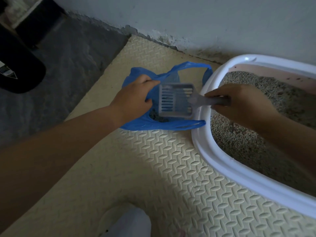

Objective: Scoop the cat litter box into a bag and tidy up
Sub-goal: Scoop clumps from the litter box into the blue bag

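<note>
Blue bag (pixel 136 124) rim gripped by left hand (pixel 132 98); right hand (pixel 239 101) grips scoop (pixel 176 101) over bag mouth, beside litter box (pixel 222 161) edge.

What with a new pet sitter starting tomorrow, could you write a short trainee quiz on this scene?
1. True or false: the scoop is held over the open blue bag.
2. The left hand is holding: A) the bag's edge; B) the scoop's handle; C) nothing.
3. Fill in: the right hand grips the scoop by its ____.

Key: 1 true; 2 A; 3 handle.
</note>
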`<state>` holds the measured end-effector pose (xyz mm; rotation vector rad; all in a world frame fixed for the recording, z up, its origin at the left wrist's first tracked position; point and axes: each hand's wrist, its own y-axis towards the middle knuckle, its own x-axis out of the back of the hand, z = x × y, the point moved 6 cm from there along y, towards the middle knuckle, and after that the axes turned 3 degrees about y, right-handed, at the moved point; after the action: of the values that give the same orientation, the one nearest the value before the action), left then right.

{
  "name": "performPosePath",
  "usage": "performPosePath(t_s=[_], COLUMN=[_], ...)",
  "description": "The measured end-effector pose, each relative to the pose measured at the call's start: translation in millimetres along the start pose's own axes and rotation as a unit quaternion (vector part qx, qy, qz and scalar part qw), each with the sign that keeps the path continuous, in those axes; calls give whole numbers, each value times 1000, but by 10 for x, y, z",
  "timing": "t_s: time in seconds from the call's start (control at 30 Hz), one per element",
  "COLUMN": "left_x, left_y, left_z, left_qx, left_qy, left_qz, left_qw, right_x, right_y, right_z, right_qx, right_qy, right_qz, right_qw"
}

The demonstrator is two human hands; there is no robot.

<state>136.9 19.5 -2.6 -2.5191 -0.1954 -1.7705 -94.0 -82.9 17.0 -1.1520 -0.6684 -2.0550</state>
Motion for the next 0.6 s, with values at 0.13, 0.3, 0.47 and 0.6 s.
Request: performPosePath(t_s=[0.13, 0.3, 0.47, 0.6], left_x=[-35, -121, -437, -744], left_y=[58, 162, 327, 451], left_z=[-168, -560, -1092, -1410], left_qx=[-9, -54, -116, -151], left_qy=[9, 29, 19, 37], left_qz=[9, -21, 9, 38], left_qw=[1000, 998, 993, 987], right_x=[212, 461, 611, 709], right_y=[-337, -870, -1308, -1600], right_z=[-298, -707, -1173, -1526], right_qx=[-81, -173, -216, -227], right_qy=[84, 160, 86, -38], right_qz=[3, -36, -24, 23], right_qw=[993, 971, 972, 973])
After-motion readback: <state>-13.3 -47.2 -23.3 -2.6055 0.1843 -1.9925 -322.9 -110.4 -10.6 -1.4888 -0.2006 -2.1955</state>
